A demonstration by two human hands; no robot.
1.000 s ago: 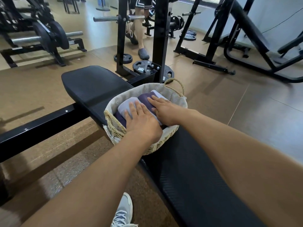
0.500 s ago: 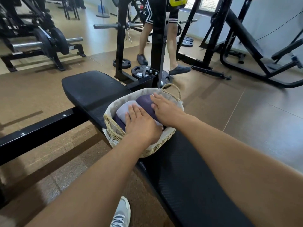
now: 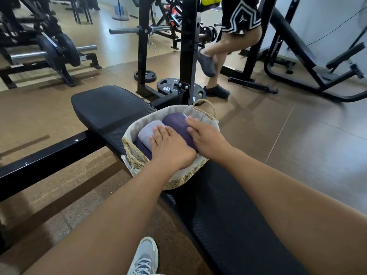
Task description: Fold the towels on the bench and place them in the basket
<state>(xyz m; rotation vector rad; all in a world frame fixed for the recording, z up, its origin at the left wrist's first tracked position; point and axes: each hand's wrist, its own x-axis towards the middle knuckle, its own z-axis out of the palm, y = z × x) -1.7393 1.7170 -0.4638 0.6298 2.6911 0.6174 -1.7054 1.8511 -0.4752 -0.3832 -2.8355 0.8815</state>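
A woven basket point(image 3: 184, 176) with a cloth lining stands on the black padded bench point(image 3: 111, 110). Inside lie folded towels: a dark purple towel point(image 3: 175, 122) on the right, a pale lilac towel point(image 3: 147, 132) to its left, and another dark towel point(image 3: 142, 148) under the pale one at the left edge. My left hand point(image 3: 171, 147) lies flat with straight fingers on the pale and dark towels. My right hand point(image 3: 206, 135) presses flat on the dark purple towel at the basket's right side.
A black rack upright point(image 3: 188, 50) rises just behind the basket, with weight plates point(image 3: 168, 87) on the floor at its foot. A person's legs point(image 3: 218, 62) step past behind it. A barbell stand point(image 3: 53, 52) sits far left. My shoe point(image 3: 146, 257) is on the floor beside the bench.
Both hands stay pressed on the towels in the basket, shifting only slightly. The person behind the rack has walked to the right. The camera has tilted a little.
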